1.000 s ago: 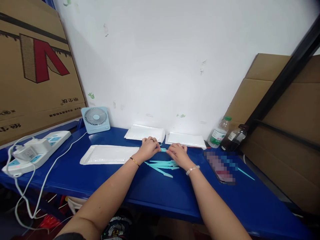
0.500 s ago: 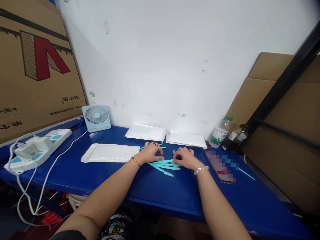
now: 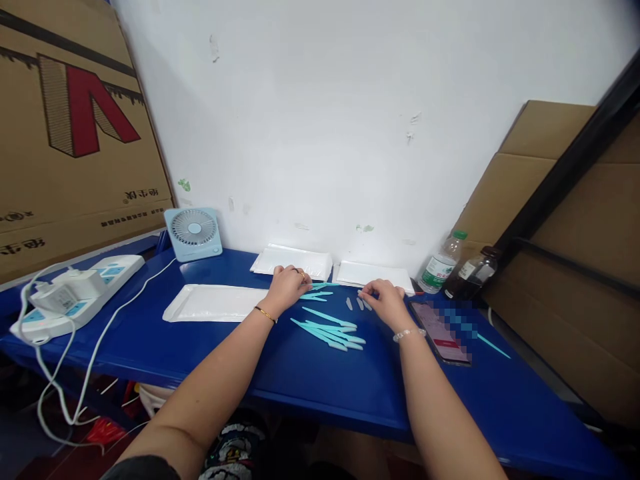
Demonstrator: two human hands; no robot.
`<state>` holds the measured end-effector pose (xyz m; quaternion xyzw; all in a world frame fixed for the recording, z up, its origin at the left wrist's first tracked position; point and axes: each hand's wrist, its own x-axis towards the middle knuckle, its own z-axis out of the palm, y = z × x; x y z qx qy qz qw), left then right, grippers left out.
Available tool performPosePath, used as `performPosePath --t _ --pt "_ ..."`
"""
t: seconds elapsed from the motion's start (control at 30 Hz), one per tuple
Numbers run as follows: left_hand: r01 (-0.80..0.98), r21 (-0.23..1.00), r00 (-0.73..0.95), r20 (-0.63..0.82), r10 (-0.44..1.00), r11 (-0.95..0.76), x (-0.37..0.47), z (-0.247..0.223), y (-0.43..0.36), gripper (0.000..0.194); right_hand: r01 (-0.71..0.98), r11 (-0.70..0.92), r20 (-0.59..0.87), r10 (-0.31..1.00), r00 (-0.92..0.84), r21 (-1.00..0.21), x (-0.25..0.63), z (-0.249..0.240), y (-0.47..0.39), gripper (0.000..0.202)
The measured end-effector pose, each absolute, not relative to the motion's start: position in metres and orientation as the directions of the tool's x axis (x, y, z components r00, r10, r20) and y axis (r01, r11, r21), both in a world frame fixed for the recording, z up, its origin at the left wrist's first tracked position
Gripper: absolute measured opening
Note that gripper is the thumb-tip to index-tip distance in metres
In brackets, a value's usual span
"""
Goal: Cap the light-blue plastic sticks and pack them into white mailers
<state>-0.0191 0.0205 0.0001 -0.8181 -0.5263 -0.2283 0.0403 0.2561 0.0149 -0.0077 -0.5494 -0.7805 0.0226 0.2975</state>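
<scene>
My left hand (image 3: pixel 289 288) pinches a turquoise eyebrow razor (image 3: pixel 327 285) whose tip points right. Just below its fingertips, more turquoise razors (image 3: pixel 316 297) lie on the blue table (image 3: pixel 320 380). Nearer to me several others (image 3: pixel 327 333) are fanned out, their pale blade ends toward the right. My right hand (image 3: pixel 384 300) has thumb and forefinger closed on a small translucent blade cap (image 3: pixel 360 293), partly hidden by the fingers. Similar grey caps (image 3: pixel 349 304) rest on the table under and left of that hand.
A white padded mailer (image 3: pixel 215 303) lies left, with white packet stacks (image 3: pixel 295 261) (image 3: pixel 375 275) against the wall. Right are a phone (image 3: pixel 437 333), a water bottle (image 3: pixel 441 263) and a dark bottle (image 3: pixel 470 275). A fan (image 3: pixel 194 233) and power strip (image 3: pixel 115 273) stand left.
Both hands have moved away from the fanned razors, toward the wall. My left hand shifted left with a razor, my right hand shifted right over the caps. The fanned razors are now uncovered.
</scene>
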Motion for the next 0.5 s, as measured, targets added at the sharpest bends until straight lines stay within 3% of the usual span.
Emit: performPosePath --t 0.17,0.33,0.5 --pt "0.891 0.177 0.356 0.302 0.884 -0.419 -0.028 -0.012 0.025 0.014 0.888 0.312 0.319 0.926 -0.203 -0.339 0.263 -0.017 0.021 0.019" --pt "0.843 0.266 0.388 0.303 0.871 -0.468 -0.019 -0.015 0.019 0.027 0.809 0.44 0.22 0.897 -0.383 -0.39 0.247 -0.012 0.008 0.022" --pt "0.743 0.268 0.582 0.194 0.79 -0.613 -0.003 -0.02 0.011 0.02 0.775 0.528 0.087 0.841 -0.534 -0.349 0.23 -0.012 -0.002 0.017"
